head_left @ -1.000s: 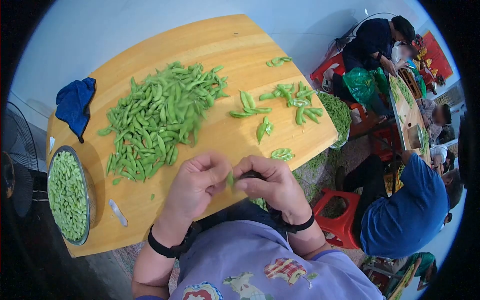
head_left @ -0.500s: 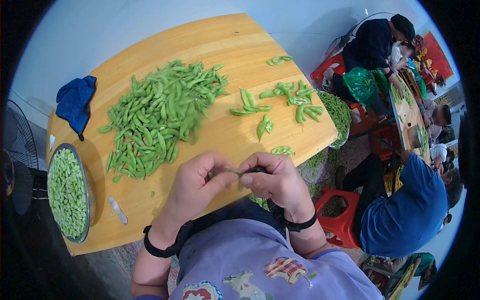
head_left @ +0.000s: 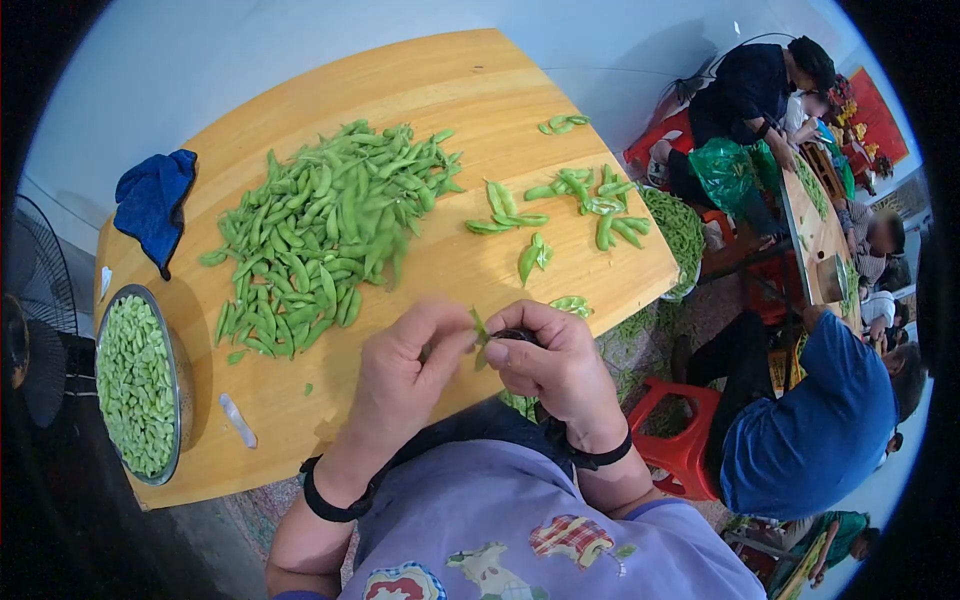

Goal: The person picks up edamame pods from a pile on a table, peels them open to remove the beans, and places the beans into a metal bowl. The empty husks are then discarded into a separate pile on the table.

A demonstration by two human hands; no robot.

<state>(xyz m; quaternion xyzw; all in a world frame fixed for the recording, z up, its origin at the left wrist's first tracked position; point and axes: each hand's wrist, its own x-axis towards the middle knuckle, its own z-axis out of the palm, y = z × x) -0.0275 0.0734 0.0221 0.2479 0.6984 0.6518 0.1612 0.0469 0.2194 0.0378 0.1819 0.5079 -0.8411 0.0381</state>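
Note:
A green soybean pod is held between my two hands, above the table's near edge. My left hand pinches it from the left with thumb and fingertips. My right hand is closed at its other side, thumb pressed against the index finger. A small dark item sits at the right thumb and index finger; its kind cannot be made out. Beyond the hands lies a big heap of soybean pods. Several loose pods are scattered to the right of the heap.
A metal bowl full of shelled beans stands at the wooden table's left end, near a blue cloth. A fan is farther left. On the right are a red stool, a basin of pods and people at another table.
My left hand has shifted slightly right and turned, and the pod between my hands now points more upright. The right hand stays nearly in place.

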